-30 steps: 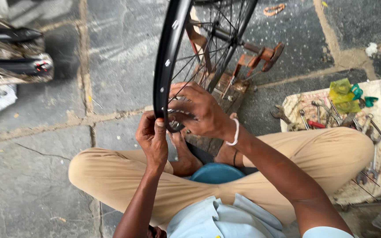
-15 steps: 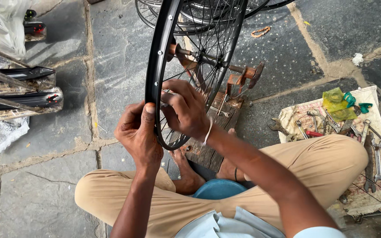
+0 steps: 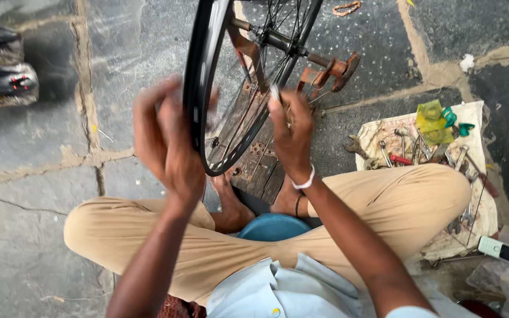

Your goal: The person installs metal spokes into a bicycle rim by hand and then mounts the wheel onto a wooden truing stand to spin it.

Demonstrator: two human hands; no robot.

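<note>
Obs. Person seated cross-legged on grey stone paving, tan trousers, pale shirt. A black spoked bicycle wheel rim (image 3: 198,88) stands upright on edge in a rusty wood-and-metal truing stand (image 3: 325,68), just beyond the bare feet, near centre of scene.

Left hand (image 3: 169,144): motion-blurred, open palm, fingers spread wide, lying against the left outer face of the rim. It grips nothing that I can make out; contact with the rim looks likely, but the blur prevents certainty.

Right hand (image 3: 293,132): raised inside the wheel on its right side, fingers pinched narrow round a small metal piece at the spokes. Whether this is a spoke key or a spoke nipple is too small to tell. White bangle on that wrist.

Surroundings: dirty cream cloth (image 3: 478,118) to the right, carrying assorted steel spanners (image 3: 393,150) and a yellow-green plastic bag (image 3: 434,121). Black parts far left, partly out of frame.

Judgement on technique: work in hand appears to be spoke adjustment. Steady the rim with the flat left palm so it cannot spin while the right fingers turn. Make small turns only, seat the tool squarely on the nipple to avoid rounding it, and keep fingers clear of neighbouring spokes. Wheel should remain upright in the stand.
</note>
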